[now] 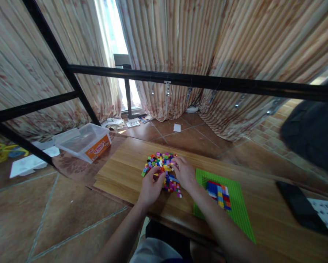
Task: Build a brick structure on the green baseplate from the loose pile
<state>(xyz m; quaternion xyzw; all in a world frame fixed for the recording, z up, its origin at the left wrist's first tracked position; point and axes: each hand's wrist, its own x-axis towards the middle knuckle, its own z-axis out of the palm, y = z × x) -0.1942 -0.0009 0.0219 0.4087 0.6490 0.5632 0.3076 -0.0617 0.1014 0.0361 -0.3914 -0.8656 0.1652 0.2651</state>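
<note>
A heap of small toy bricks (171, 185) in many colours lies on the wooden table. My left hand (151, 188) is at the heap's near left side, thumb and fingers curled towards each other; a bit of yellow shows by them, but what they grip is too small to make out. On the heap's right side my right hand (185, 174) reaches in with bent fingers drawn together, their tips partly hidden among the bricks. Right of that hand, a green baseplate (239, 212) carries a block of built bricks (220, 193) in blue, red, yellow and white. My right forearm crosses the plate's near left part.
A clear plastic box (83, 142) with an orange label stands beyond the table's left end. A dark flat object (301, 206) and a printed sheet (325, 215) lie at the right. Black metal bars (180, 78) with hanging clips cross in front of the curtains.
</note>
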